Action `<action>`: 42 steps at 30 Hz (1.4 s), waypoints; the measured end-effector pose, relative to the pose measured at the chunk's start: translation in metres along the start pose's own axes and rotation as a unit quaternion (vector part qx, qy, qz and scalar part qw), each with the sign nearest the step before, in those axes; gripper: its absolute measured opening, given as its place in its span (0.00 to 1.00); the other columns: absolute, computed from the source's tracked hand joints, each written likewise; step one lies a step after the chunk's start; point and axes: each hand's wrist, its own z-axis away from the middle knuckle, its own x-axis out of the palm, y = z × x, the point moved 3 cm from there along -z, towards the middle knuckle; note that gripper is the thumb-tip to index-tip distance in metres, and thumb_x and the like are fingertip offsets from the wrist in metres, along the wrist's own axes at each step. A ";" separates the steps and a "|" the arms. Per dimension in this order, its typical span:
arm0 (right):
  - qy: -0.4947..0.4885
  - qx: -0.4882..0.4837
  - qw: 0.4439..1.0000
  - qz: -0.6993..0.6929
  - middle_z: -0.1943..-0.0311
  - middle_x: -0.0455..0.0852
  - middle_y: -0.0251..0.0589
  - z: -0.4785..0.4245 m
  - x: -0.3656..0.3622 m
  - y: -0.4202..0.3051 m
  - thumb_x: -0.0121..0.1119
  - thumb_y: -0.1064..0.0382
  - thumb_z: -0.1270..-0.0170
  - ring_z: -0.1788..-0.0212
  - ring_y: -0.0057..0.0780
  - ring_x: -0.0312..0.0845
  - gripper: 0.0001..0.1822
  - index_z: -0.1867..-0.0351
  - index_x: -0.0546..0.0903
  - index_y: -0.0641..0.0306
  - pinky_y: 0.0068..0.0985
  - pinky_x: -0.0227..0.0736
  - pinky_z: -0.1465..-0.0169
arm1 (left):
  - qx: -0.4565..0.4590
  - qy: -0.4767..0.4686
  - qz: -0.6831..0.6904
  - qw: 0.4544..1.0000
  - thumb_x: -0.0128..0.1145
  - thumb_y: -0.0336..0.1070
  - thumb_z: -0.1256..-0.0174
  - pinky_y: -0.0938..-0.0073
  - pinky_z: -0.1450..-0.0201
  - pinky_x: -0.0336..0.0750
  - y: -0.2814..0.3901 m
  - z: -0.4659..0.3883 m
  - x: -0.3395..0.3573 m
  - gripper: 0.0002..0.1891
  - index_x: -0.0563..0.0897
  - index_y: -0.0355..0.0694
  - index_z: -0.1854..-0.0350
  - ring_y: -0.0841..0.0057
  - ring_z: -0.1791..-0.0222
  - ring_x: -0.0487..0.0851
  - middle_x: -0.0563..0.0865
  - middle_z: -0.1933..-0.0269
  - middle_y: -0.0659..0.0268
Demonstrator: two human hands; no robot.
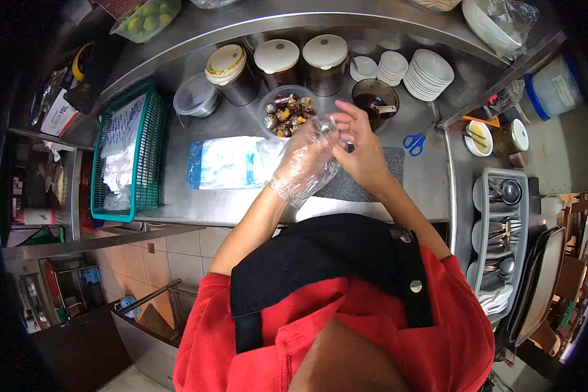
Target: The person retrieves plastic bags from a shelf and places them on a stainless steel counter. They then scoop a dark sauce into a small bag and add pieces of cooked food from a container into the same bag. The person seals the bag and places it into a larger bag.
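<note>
My left hand (306, 157) wears a loose clear plastic glove and is raised over the steel counter. Bare, my right hand (360, 142) meets it at the fingertips, with its fingers bent around a small shiny item that I cannot make out. Just behind them stands a clear round tub (286, 110) of small dark and foil-like pieces with orange bits. A blue and white plastic packet (228, 164) lies by my left wrist. Under my right hand is a grey mat (394, 169), and beyond it a dark bowl (375, 103) of dark liquid holds a spoon.
A green basket (147, 157) of bags stands left. Lidded containers (276, 56) and stacked white dishes (427, 76) line the back under a steel shelf (323, 20). Blue-handled scissors (414, 144) lie at right, near a cutlery tray (518, 235).
</note>
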 end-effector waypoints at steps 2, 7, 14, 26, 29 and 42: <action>-0.052 0.012 0.999 0.004 0.49 0.82 0.44 0.002 -0.005 -0.005 0.59 0.73 0.40 0.50 0.28 0.80 0.27 0.37 0.70 0.64 0.25 0.76 0.46 | -0.007 -0.003 0.044 0.999 0.56 0.32 0.30 0.77 0.50 0.76 -0.004 0.003 -0.007 0.18 0.72 0.32 0.41 0.75 0.52 0.82 0.82 0.51 0.61; -0.072 0.073 0.995 0.010 0.52 0.83 0.34 -0.015 -0.035 0.022 0.59 0.68 0.33 0.54 0.16 0.76 0.15 0.45 0.80 0.63 0.18 0.72 0.51 | -0.184 -0.032 0.017 0.982 0.60 0.33 0.33 0.69 0.47 0.79 -0.037 0.018 -0.028 0.19 0.74 0.34 0.41 0.71 0.50 0.83 0.83 0.49 0.59; -0.330 0.309 0.837 -0.307 0.52 0.84 0.36 -0.008 0.011 0.067 0.57 0.59 0.29 0.51 0.21 0.78 0.14 0.46 0.80 0.61 0.22 0.72 0.46 | -0.170 -0.282 -0.320 0.888 0.58 0.36 0.30 0.77 0.53 0.77 -0.043 0.025 0.010 0.19 0.75 0.34 0.41 0.78 0.55 0.82 0.84 0.52 0.63; -0.456 0.122 0.868 -0.154 0.53 0.83 0.38 0.066 0.007 0.090 0.64 0.67 0.35 0.52 0.25 0.79 0.10 0.54 0.82 0.64 0.26 0.74 0.46 | -0.051 0.080 -0.289 0.953 0.65 0.36 0.35 0.79 0.51 0.76 0.027 0.016 -0.085 0.38 0.59 0.43 0.26 0.81 0.50 0.80 0.85 0.49 0.64; -0.334 0.297 0.866 -0.225 0.47 0.79 0.39 0.056 -0.007 0.077 0.64 0.67 0.35 0.47 0.26 0.78 0.17 0.45 0.77 0.63 0.28 0.74 0.43 | 0.026 0.046 -0.329 0.943 0.65 0.34 0.35 0.77 0.51 0.76 0.007 0.013 -0.071 0.43 0.50 0.44 0.23 0.77 0.49 0.81 0.85 0.48 0.62; -0.328 0.093 0.938 0.062 0.51 0.83 0.45 -0.008 -0.014 0.025 0.71 0.60 0.45 0.51 0.30 0.80 0.26 0.46 0.78 0.67 0.27 0.73 0.49 | -0.043 0.060 -0.648 0.758 0.70 0.42 0.47 0.61 0.57 0.79 -0.004 0.007 -0.033 0.44 0.64 0.44 0.26 0.56 0.61 0.88 0.88 0.62 0.49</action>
